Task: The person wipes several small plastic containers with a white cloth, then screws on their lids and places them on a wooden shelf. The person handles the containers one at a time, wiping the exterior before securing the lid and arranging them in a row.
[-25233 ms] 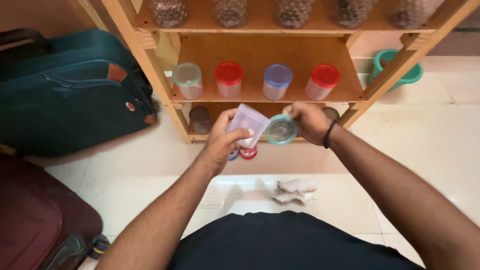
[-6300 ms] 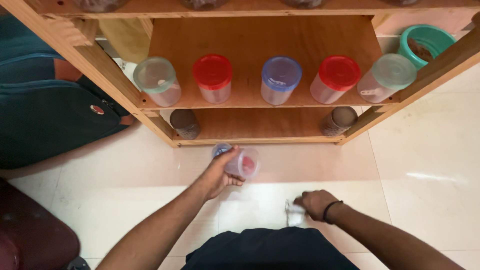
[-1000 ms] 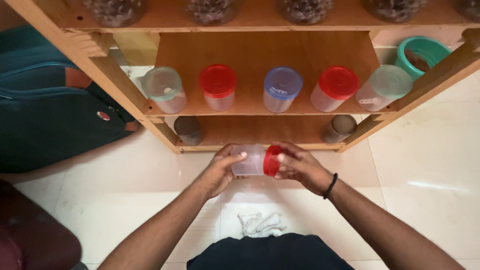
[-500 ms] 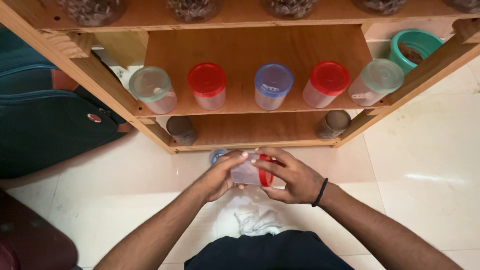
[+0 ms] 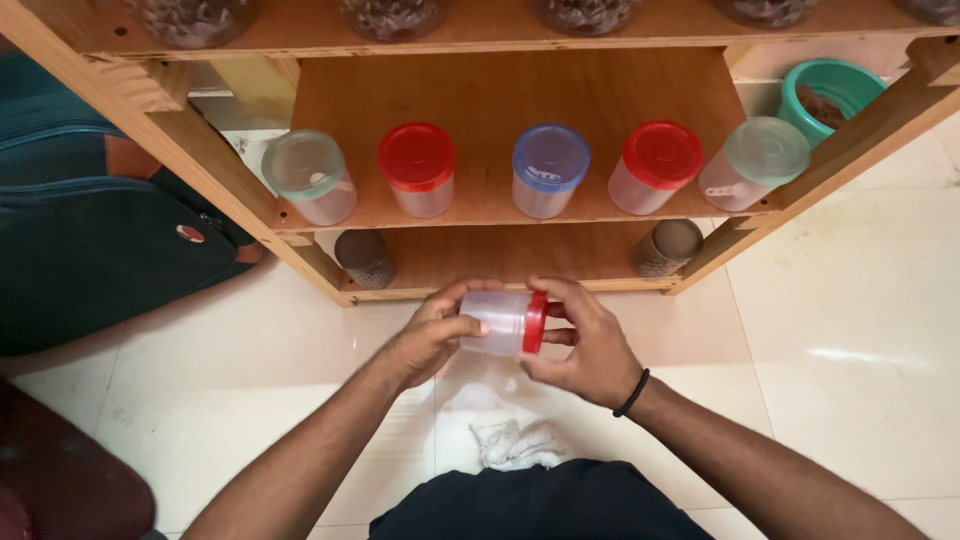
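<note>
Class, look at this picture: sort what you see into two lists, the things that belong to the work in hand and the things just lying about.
In hand:
- clear container, held sideways by left hand
- red lid, gripped by right hand

Lying about:
- five lidded containers on the wooden shelf
- white cloth on the floor
- teal suitcase
- green tub

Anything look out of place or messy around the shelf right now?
Only a crumpled white cloth lying loose on the floor tiles by the person's lap. The five lidded containers stand in an even row on the shelf. No spill or damage shows.
</note>
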